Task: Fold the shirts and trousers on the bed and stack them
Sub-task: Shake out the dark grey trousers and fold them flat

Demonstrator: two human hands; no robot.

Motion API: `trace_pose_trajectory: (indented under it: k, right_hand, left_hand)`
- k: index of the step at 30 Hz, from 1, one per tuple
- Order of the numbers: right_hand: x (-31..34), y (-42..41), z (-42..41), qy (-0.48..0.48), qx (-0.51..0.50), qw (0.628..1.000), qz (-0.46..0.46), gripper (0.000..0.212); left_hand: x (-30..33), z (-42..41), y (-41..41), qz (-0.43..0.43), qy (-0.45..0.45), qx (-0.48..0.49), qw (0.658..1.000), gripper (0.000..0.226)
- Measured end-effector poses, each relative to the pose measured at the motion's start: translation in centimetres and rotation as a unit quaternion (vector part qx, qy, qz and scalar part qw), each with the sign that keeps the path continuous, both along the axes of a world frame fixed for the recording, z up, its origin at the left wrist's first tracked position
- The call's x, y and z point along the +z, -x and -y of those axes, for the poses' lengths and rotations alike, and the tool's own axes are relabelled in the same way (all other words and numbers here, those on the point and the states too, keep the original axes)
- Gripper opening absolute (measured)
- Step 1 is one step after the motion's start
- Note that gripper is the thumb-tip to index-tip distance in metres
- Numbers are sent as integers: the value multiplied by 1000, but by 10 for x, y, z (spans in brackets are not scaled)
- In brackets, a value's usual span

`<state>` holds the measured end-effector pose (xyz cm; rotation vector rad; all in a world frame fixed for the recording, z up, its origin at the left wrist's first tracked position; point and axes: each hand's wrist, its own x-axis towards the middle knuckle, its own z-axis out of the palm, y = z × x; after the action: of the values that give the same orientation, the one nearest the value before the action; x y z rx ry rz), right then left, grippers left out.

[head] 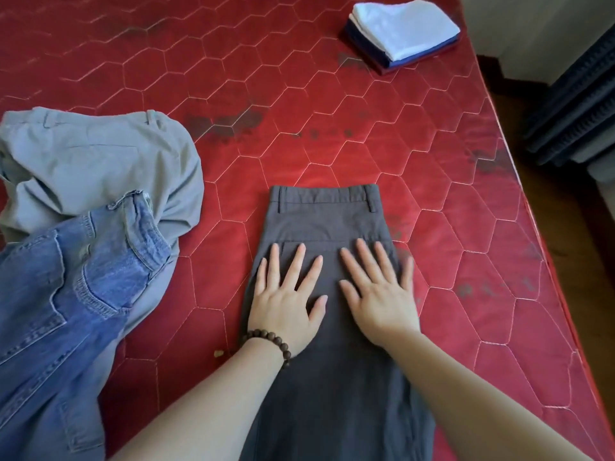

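Trousers — 3 pairs, 2 flat hands

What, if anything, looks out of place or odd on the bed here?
Dark blotchy stains mark the red quilted mattress, and a small tan crumb lies beside the beaded-bracelet wrist. Light grey trousers and blue denim jeans lie crumpled, simply unfolded.

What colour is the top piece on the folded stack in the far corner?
White; the top piece shows best in the head view.
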<state>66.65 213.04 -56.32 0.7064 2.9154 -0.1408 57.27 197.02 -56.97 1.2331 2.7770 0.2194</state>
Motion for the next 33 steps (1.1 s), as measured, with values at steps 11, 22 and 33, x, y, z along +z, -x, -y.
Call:
trace_pose_trajectory:
  k: [11, 22, 33]
  right_hand:
    - [10, 104, -2, 119, 106, 984, -81, 50]
    - [10, 34, 29, 47, -14, 989, -137, 52]
    - [27, -98, 74, 15, -97, 994, -40, 57]
  left_hand:
    - [2, 0, -1, 12, 21, 13, 1000, 60]
    - [-1, 1, -2, -10, 19, 17, 1000, 63]
    - [17, 0, 9, 94, 79, -1, 992, 60]
